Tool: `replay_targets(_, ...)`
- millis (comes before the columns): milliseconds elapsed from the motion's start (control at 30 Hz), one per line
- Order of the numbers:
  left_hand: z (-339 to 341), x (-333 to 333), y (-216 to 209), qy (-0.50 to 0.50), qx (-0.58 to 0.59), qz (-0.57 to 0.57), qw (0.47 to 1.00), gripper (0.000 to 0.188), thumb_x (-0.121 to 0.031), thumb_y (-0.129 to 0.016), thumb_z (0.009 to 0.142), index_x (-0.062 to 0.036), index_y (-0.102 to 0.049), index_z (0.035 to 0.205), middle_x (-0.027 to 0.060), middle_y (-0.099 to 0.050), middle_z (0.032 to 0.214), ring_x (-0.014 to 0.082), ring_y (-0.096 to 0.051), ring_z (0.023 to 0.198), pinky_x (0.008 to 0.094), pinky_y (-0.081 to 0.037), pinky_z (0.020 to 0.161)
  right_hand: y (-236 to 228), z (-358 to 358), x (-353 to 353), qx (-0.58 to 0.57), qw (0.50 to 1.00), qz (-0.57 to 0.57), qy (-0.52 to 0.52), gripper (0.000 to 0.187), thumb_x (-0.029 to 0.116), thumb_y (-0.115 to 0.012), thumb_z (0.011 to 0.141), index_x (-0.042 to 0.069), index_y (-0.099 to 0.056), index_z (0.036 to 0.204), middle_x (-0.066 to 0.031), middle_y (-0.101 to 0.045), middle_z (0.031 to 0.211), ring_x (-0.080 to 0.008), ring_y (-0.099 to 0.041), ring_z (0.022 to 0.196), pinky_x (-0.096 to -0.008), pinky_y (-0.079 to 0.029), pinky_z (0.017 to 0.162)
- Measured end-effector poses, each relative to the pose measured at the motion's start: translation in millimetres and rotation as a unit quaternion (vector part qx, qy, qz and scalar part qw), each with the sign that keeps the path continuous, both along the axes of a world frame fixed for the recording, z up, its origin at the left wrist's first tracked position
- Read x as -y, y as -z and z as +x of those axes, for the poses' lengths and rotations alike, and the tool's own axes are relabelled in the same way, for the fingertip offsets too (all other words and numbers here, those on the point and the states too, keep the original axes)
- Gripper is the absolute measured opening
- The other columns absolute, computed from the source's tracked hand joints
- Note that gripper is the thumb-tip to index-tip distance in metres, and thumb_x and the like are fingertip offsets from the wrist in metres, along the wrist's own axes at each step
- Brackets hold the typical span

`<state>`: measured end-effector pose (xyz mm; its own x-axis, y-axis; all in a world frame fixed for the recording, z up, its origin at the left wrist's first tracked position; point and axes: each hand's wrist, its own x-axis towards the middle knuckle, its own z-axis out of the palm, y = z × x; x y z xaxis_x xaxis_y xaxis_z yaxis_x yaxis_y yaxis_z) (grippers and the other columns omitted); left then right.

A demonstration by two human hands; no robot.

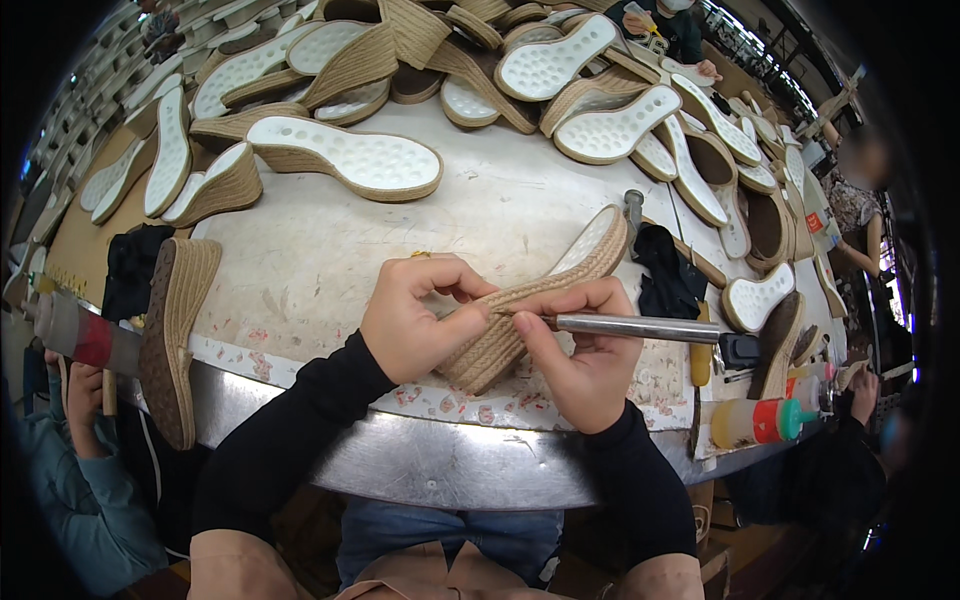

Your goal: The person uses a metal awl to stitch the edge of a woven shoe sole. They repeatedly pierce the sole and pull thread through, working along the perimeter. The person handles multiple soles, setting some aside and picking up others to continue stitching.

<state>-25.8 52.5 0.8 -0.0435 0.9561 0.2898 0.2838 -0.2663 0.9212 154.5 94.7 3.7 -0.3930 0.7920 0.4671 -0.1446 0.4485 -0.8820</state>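
A wedge shoe sole (487, 357) wrapped in tan braided rope stands tilted between my hands, its white inner face partly showing at the far end. My left hand (412, 318) is closed, thumb and fingers pinching the braid along the sole's upper edge. In my right hand (592, 368) lies a slim metal rod tool (640, 327) with a black end pointing right. Its tip is hidden by my fingers at the braid. My right fingertips also touch the sole's side, close to my left thumb.
Wedge soles (345, 155) heap across the far table. Another sole (178, 340) stands at left beside a bottle (85, 335). Right of my hands are a hammer (633, 210), black cloth (665, 275) and a green-capped bottle (755, 422). A metal edge (430, 460) runs nearest me; co-workers sit around.
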Motion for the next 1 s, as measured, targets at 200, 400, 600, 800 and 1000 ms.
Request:
replay_targets(200, 1, 0, 0, -0.003, -0.002, 0.003, 1.0, 0.014, -0.004, -0.061, 0.075, 0.0043, -0.066, 0.085, 0.0087, -0.066, 0.079, 0.0128, -0.06, 0.076, 0.0258, -0.046, 0.072, -5, -2, 0, 0.016, 1.0, -0.008, 0.011, 0.025, -0.004, -0.07, 0.079, 0.0, -0.05, 0.094, -0.0082, -0.064, 0.084, -0.0077, -0.06, 0.074, -0.0191, -0.047, 0.063)
replay_targets(400, 1, -1, 0, -0.005, -0.006, -0.007, 1.0, 0.013, -0.005, -0.06, 0.076, 0.0039, -0.065, 0.084, 0.0075, -0.065, 0.077, 0.0114, -0.058, 0.075, 0.0255, -0.045, 0.071, -11, -9, 0, -0.042, 0.995, -0.093, 0.01, 0.034, -0.007, -0.066, 0.08, 0.001, -0.042, 0.102, -0.0111, -0.063, 0.086, -0.0097, -0.062, 0.074, -0.0184, -0.05, 0.064)
replay_targets(600, 0, -1, 1, 0.009, 0.067, -0.044, 0.997, 0.015, -0.007, -0.058, 0.077, 0.0045, -0.064, 0.084, 0.0066, -0.064, 0.077, 0.0111, -0.057, 0.075, 0.0249, -0.045, 0.071, -13, -7, 1, -0.043, 0.993, -0.112, -0.009, 0.037, -0.009, -0.066, 0.08, 0.001, -0.039, 0.104, -0.0116, -0.063, 0.087, -0.0107, -0.063, 0.076, -0.0184, -0.05, 0.066)
replay_targets(800, 0, 0, 2, 0.016, 0.051, -0.032, 0.998, 0.017, -0.008, -0.059, 0.075, 0.0039, -0.065, 0.086, 0.0066, -0.065, 0.079, 0.0114, -0.057, 0.077, 0.0258, -0.045, 0.074, -10, -9, 2, -0.024, 0.997, -0.072, 0.012, 0.033, -0.008, -0.066, 0.08, 0.0, -0.042, 0.102, -0.0116, -0.063, 0.087, -0.0102, -0.063, 0.076, -0.0185, -0.05, 0.063)
replay_targets(1000, 0, -1, 1, 0.009, 0.014, -0.016, 1.0, 0.014, -0.005, -0.061, 0.073, 0.0031, -0.064, 0.084, 0.0062, -0.065, 0.079, 0.0111, -0.058, 0.077, 0.0257, -0.045, 0.074, -13, -11, 3, -0.027, 0.996, -0.081, 0.027, 0.032, -0.007, -0.066, 0.08, -0.001, -0.043, 0.102, -0.0116, -0.064, 0.086, -0.0102, -0.064, 0.075, -0.0189, -0.051, 0.062)
